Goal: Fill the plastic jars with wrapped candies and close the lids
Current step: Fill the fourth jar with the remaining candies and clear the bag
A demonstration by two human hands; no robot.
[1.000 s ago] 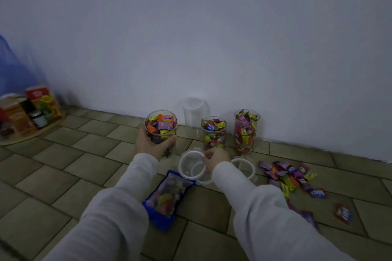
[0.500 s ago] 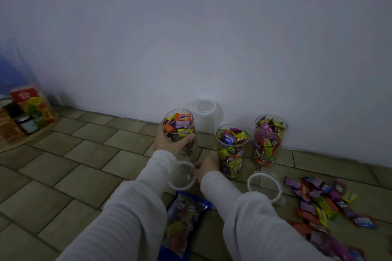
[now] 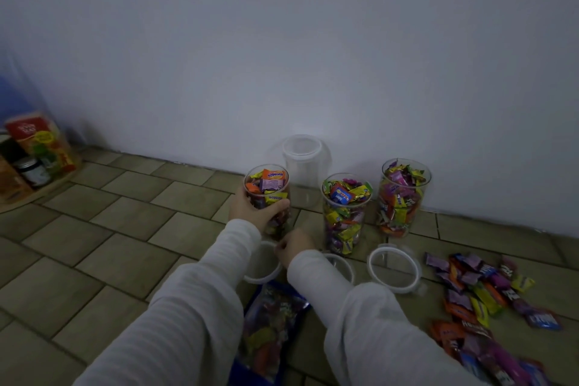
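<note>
Three clear plastic jars packed with wrapped candies stand on the tiled floor near the wall. My left hand point(image 3: 250, 211) grips the leftmost jar point(image 3: 267, 185) around its side. My right hand point(image 3: 294, 247) pinches the rim of a clear lid point(image 3: 261, 263) lying on the floor just below that jar. The middle jar point(image 3: 346, 213) and the right jar point(image 3: 402, 197) stand open. Two more lids lie in front of them, one partly hidden by my right sleeve point(image 3: 343, 263) and one further right point(image 3: 394, 268). An empty jar point(image 3: 302, 169) stands behind, against the wall.
Loose wrapped candies point(image 3: 482, 294) are scattered on the floor at the right. A blue-edged candy bag point(image 3: 272, 326) lies between my forearms. A carton point(image 3: 40, 147) and a small dark jar point(image 3: 31, 170) sit on a tray at the far left.
My right hand has slid left from the middle lids to the lid beneath the leftmost jar and taken hold of its rim. The left hand keeps its grip on the jar.
</note>
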